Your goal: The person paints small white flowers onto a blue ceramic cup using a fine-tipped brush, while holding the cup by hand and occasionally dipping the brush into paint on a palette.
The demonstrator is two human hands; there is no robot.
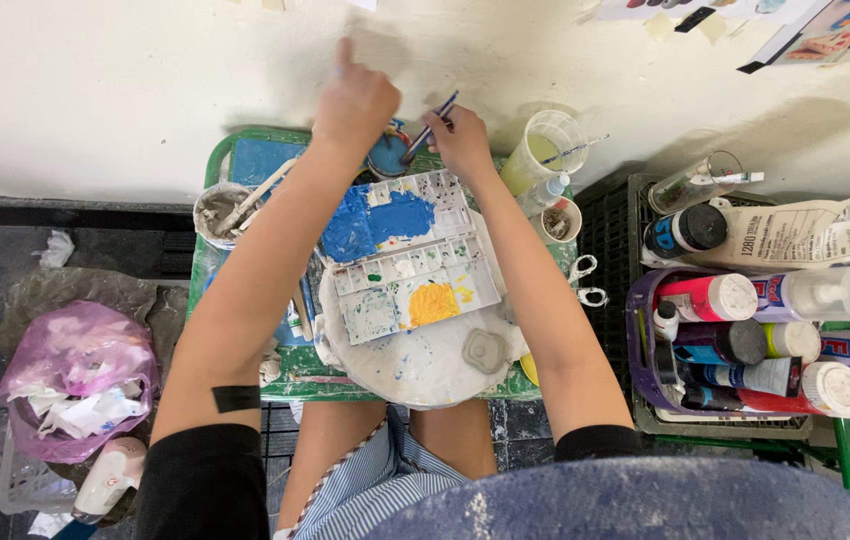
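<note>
Pinched a thin paintbrush in the right hand, thumb and fingertips clamped together on the handle, bristle end angled down and left toward a small blue paint pot. Held so, by the look of it, for dipping: pot just beside the knuckles, at the far edge of the green tray, close under the white wall. Poised the left hand just above and left of the pot, index finger stuck straight out toward the wall, the other fingers curled under. Impossible to tell from the back of the hand whether gripping the pot's rim or nothing at all.

Laid 2 plastic palettes between the forearms, within easy reach of the brush: the upper palette smeared blue, the lower palette carrying a yellow patch, both resting on a round white plate.

Stood a clear cup of greenish water to the right of the brush hand, a small paper cup just below it, and a grey cup with a stick on the left edge of the tray. Crowded the right side with scissors and a purple basket of paint bottles, well apart from the pot. Nothing between brush tip and pot except the left hand's curled fingers, near enough to hamper a dip. Left a pink bag of scraps on the floor at far left.
</note>
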